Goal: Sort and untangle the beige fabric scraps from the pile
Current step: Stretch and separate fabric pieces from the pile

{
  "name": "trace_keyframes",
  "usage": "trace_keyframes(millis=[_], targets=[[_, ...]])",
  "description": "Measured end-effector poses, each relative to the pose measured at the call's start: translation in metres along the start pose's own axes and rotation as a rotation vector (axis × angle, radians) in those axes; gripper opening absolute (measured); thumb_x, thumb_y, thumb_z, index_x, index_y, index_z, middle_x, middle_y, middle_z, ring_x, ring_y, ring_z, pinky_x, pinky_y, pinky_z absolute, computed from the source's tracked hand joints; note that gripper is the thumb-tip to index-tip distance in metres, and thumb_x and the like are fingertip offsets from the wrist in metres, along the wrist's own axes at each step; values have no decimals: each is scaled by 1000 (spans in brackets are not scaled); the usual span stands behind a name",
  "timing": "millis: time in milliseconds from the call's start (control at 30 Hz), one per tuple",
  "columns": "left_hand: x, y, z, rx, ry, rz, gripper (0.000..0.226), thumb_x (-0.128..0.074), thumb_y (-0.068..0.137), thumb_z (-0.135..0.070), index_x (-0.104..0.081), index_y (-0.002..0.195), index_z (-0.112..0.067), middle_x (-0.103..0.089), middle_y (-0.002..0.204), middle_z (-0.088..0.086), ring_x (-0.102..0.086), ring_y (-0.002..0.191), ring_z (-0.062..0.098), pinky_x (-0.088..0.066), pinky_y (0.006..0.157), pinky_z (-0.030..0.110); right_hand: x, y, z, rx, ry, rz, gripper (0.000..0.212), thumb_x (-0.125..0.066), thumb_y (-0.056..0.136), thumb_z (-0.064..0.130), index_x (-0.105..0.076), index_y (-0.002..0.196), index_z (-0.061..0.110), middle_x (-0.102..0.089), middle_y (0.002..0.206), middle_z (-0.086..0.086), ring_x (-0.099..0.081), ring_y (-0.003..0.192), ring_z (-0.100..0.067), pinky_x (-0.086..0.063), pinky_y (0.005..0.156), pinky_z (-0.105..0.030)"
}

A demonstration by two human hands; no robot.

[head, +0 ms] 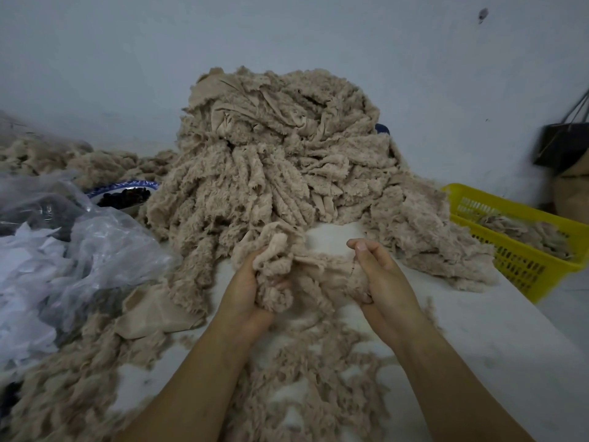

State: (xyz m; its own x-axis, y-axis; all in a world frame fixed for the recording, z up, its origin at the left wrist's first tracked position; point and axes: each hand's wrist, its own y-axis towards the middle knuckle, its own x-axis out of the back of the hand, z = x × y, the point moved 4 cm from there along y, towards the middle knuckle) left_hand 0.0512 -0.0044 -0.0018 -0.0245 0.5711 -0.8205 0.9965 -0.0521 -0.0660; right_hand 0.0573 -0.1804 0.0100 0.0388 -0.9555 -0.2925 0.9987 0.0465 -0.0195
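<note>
A tall pile of beige fuzzy fabric scraps [280,148] rises at the middle of the white table [497,339] against the wall. In front of it I hold a bunched beige scrap [318,269] between both hands. My left hand [247,288] grips its crumpled left end, fingers curled into the cloth. My right hand [379,272] grips the right end, thumb up and fingers wrapped round it. Loose beige scraps and fluff [302,378] lie on the table under my forearms and to the lower left.
A yellow plastic basket [522,266] with some beige scraps stands at the right table edge. Clear plastic bags [79,250] with white and dark pieces fill the left. A blue-rimmed bowl [122,191] of dark bits sits behind them. A dark bag [561,145] hangs at the far right.
</note>
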Motion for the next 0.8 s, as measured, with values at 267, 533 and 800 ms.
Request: trace_keyframes(millis=[267, 533, 800], targets=[[-6, -3, 4, 45, 102, 56, 15, -64, 79, -21, -75, 78, -11, -51, 62, 3, -38, 41, 7, -34, 38, 18, 3, 1, 1, 42, 24, 23, 23, -60, 88, 45, -76, 91, 28, -52, 65, -14, -49, 46, -24, -47, 50, -23], [-13, -9, 15, 125, 234, 93, 20, -68, 76, -26, -68, 81, -7, -56, 65, 6, -48, 44, 10, -41, 40, 19, -17, -5, -11, 131, -575, 140, 23, -57, 97, 42, -62, 76, 35, -53, 60, 16, -47, 53, -1, -37, 51, -13], [-11, -11, 13, 183, 195, 115, 26, -61, 85, -24, -71, 96, -2, -67, 69, 9, -63, 51, 14, -51, 45, 22, -7, -2, -10, 118, -383, 27, 26, -50, 102, 38, -66, 82, 32, -59, 84, -2, -50, 76, -11, -41, 66, -21]])
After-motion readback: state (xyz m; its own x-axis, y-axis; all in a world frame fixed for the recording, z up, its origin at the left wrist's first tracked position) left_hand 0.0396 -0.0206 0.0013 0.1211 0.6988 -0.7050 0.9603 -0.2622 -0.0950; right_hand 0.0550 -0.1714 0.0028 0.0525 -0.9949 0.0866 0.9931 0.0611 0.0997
